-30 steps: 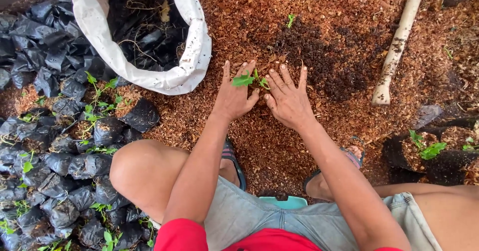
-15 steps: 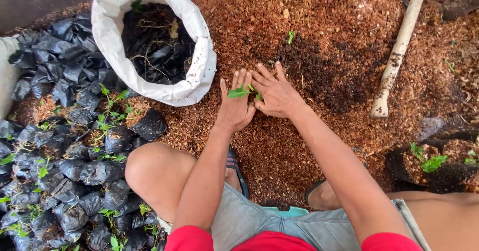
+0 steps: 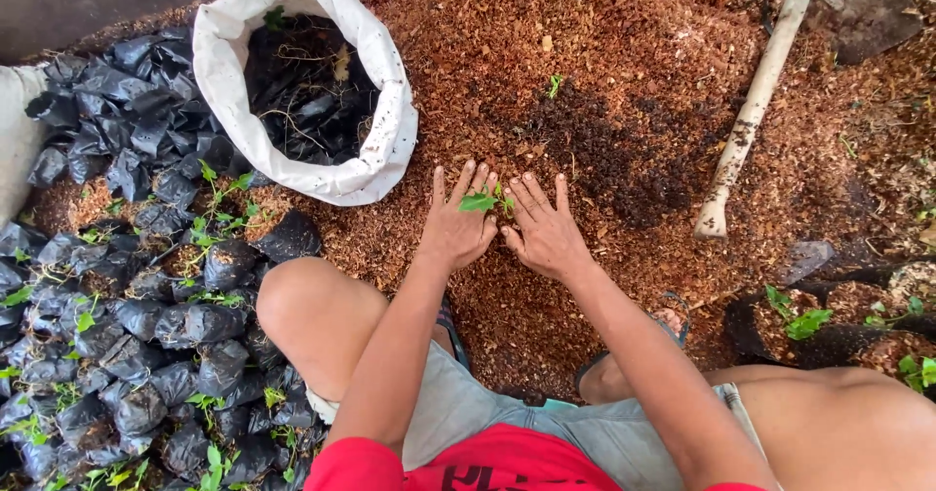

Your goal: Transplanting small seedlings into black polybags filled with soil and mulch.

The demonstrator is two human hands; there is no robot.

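A small green seedling point(image 3: 484, 200) stands in the reddish-brown sawdust-like mulch point(image 3: 604, 42) between my two hands. My left hand point(image 3: 454, 223) lies flat on the mulch just left of the seedling, fingers spread and pointing away from me. My right hand point(image 3: 546, 230) rests palm down just right of it, fingers apart. Both hands press on the loose material around the seedling's base; neither holds anything that I can see.
A white sack point(image 3: 380, 150) of black plastic bags lies at upper left. Many filled black nursery bags with seedlings point(image 3: 146, 335) crowd the left side. A wooden tool handle point(image 3: 746, 125) lies at right, and more potted seedlings point(image 3: 804, 323) sit at far right.
My hands have drawn closer to me and lie flat again on either side of the seedling; the right hand has come off its crossed-over position. The view has shifted slightly.
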